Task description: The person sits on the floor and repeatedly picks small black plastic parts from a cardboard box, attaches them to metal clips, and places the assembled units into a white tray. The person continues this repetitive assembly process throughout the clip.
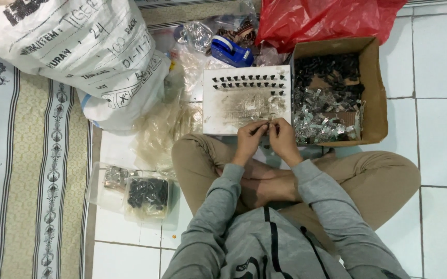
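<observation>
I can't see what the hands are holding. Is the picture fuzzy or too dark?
Head view: bright, even light, soft shadows. The left hand and right hand pinch something too small and slightly blurred to tell. The red bag shows glare; the metal bits in the box glint.

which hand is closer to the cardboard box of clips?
Right. The right hand sits just left of the cardboard box, near its lower-left corner. The left hand is farther left, beyond the right hand, at the white board.

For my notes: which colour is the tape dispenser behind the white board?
Blue. The tape dispenser shows in the head view, above the white board.
</observation>
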